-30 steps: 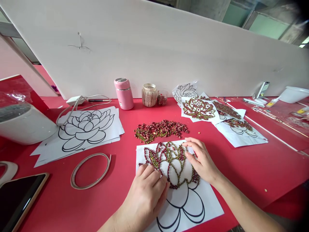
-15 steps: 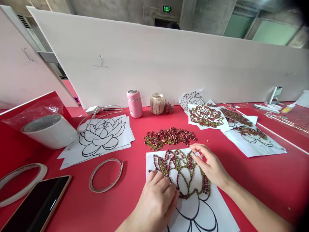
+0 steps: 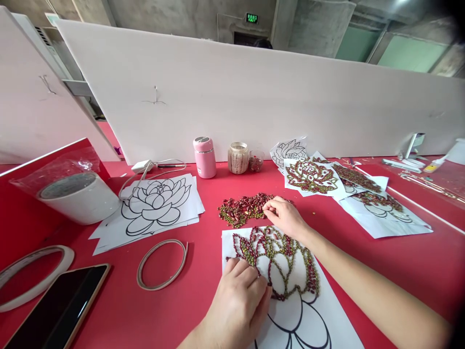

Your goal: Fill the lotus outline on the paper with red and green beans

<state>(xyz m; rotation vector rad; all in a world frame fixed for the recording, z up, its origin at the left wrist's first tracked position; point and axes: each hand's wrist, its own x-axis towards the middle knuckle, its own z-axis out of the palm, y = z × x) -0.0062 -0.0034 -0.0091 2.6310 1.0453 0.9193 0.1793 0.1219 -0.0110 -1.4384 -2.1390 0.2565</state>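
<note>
I am pinching my right hand point(image 3: 285, 216) together at the near edge of the bean pile point(image 3: 247, 208), which is lying just beyond the lotus sheet point(image 3: 316, 310) that my loosely curled left hand point(image 3: 238, 303) is pressing to the bench point(image 3: 381, 261).

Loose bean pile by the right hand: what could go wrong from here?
1. The right hand picks at the loose pile of red and green beans; some could roll across the red table.
2. The left hand rests on the half-filled lotus outline sheet; a shift might dislodge placed beans.
</note>
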